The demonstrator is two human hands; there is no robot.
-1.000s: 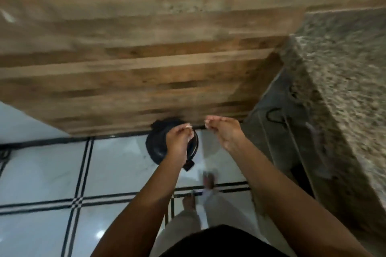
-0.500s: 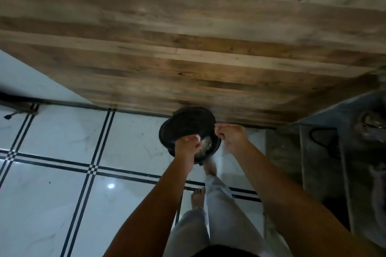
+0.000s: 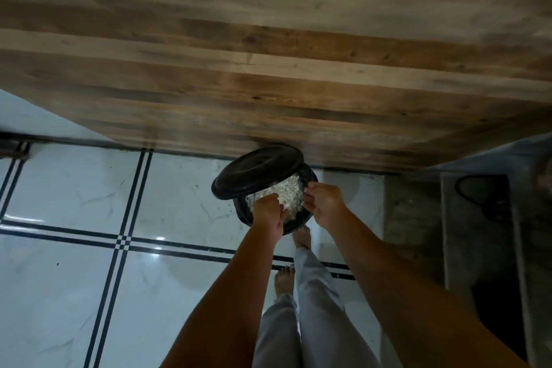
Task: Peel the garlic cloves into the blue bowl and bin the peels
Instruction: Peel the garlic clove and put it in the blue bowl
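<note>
A black round bin (image 3: pixel 296 225) stands on the floor against a wooden panel, its lid (image 3: pixel 257 172) tipped up to the left. Pale, whitish scraps (image 3: pixel 288 190) fill the inside. My left hand (image 3: pixel 266 213) hangs over the near side of the opening with its fingers curled down, seemingly around garlic peels. My right hand (image 3: pixel 325 203) is at the bin's right rim with its fingertips bunched together; what they pinch is hidden. My bare foot (image 3: pixel 301 237) is at the bin's base. No blue bowl or cloves are in view.
A wooden panel (image 3: pixel 268 69) fills the upper half of the view. The floor is glossy white tile (image 3: pixel 74 188) with black lines. A grey stone step or ledge (image 3: pixel 478 248) runs along the right, with a dark cable loop (image 3: pixel 478 197) on it.
The view swung left and down. The bin's lid has swung up, showing the pale contents. Both hands moved down to the opening.
</note>
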